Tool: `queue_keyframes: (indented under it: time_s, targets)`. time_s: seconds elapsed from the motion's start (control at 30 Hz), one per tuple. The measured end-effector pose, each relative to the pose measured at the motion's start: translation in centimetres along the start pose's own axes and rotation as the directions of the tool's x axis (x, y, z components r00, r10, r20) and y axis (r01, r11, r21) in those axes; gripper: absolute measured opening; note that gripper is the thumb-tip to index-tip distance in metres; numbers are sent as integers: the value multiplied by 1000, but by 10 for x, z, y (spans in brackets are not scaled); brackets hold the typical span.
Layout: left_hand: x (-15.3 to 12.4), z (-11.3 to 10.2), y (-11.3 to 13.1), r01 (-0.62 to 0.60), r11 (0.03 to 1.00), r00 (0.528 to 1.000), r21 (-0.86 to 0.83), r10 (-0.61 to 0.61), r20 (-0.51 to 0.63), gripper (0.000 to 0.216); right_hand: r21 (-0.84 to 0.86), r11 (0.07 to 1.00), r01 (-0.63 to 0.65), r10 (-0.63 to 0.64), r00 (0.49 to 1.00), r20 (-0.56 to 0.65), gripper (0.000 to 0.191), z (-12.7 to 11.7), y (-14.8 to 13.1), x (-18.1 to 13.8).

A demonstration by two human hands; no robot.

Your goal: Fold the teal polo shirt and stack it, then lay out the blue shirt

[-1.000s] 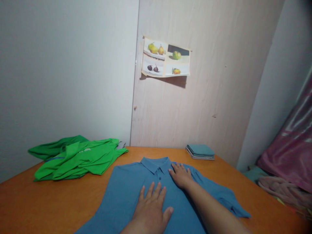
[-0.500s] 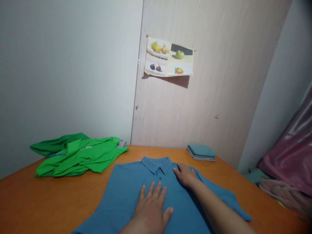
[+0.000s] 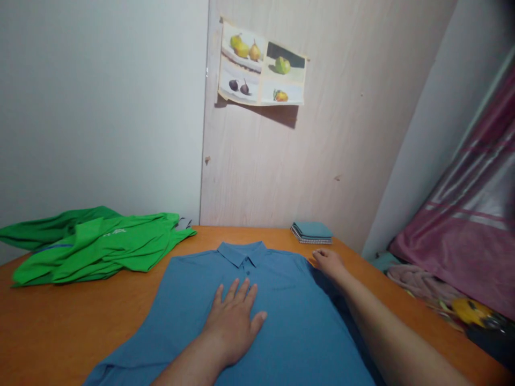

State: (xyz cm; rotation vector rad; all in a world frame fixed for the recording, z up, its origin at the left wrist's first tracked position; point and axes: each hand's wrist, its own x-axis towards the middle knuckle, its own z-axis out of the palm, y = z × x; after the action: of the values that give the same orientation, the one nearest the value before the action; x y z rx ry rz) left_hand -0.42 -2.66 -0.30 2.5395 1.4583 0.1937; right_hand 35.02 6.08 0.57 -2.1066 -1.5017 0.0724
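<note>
A blue polo shirt (image 3: 281,321) lies spread front side up on the orange table, its collar (image 3: 241,254) toward the wall. My left hand (image 3: 235,321) rests flat on the shirt's chest, fingers spread, just below the button placket. At the shirt's right shoulder, my right hand (image 3: 329,264) has its fingers curled together at the edge of the fabric by the sleeve. My right forearm runs alongside that edge, where the cloth looks dark; the sleeve is mostly hidden there.
On the left of the table (image 3: 80,316) lies a crumpled bright green shirt (image 3: 132,241). A small folded stack of cloth (image 3: 311,231) sits at the back right. Fruit pictures (image 3: 261,69) hang on the wall. A pink curtain (image 3: 454,236) and piled fabrics are beyond the right edge.
My right hand has gone from lying on the shirt's shoulder to its outer edge, fingers now curled. The sleeve no longer spreads out right of my forearm. The camera view has shifted right.
</note>
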Motion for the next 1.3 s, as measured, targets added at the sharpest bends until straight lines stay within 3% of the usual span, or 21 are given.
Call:
queue_keyframes:
  time_s: [0.17, 0.3, 0.57, 0.67, 0.83, 1.1, 1.2, 1.3]
  targets:
    - [5, 7, -4, -13, 999, 999, 37, 14, -30, 72, -71, 984, -162, 159, 986, -52, 25, -29, 45, -13]
    - [6, 8, -5, -20, 998, 999, 58, 22, -35, 72, -130, 960, -248, 248, 969, -21, 22, -39, 70, -23]
    - [9, 10, -7, -17, 998, 999, 61, 20, -45, 73, -164, 935, -314, 328, 943, 63, 26, -33, 83, -38]
    - [8, 11, -7, -19, 998, 999, 57, 21, -47, 73, -148, 944, -295, 307, 950, 62, 17, -34, 75, -41]
    - [6, 8, -6, -27, 999, 998, 44, 29, -53, 72, -184, 955, -233, 224, 972, -69, 15, -47, 51, -46]
    - [6, 9, -7, -26, 999, 998, 28, 27, -58, 72, -208, 978, 2, -20, 996, -84, 17, -65, -25, -71]
    - [6, 10, -7, -27, 999, 998, 28, 28, -58, 73, -40, 963, 265, -264, 964, 29, 25, -70, -54, -86]
    - [5, 9, -6, -30, 999, 998, 31, 32, -56, 73, 165, 915, 367, -371, 929, -4, 34, -69, -66, -91]
